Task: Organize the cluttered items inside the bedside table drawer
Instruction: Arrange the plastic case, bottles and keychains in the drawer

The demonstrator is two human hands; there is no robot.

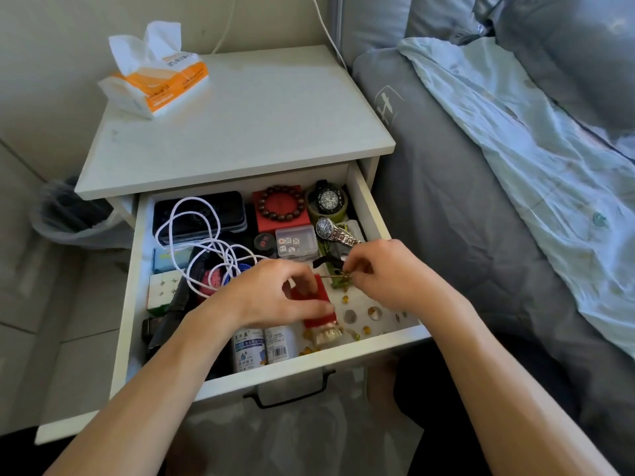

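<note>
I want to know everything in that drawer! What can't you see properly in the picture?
Head view only:
- Red thing: left hand covers most of it.
- Small gold piece pinched by right hand: too small, fingers hide it.
- Bottle labels: print too small to read.
- Dark items under white cable: tangled, unclear.
- Drawer back: hidden under tabletop.

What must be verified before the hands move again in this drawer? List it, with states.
1. Left hand holds the small red box: ok.
2. Right hand pinches a thin gold-coloured piece: ok; what it is, cannot tell.
3. Loose amber beads gathered up: not ok, scattered over the white drawer floor.
4. White cable coiled: not ok, sprawled over the black case.
5. Silver metal-band watch clear of the hands: ok.
</note>
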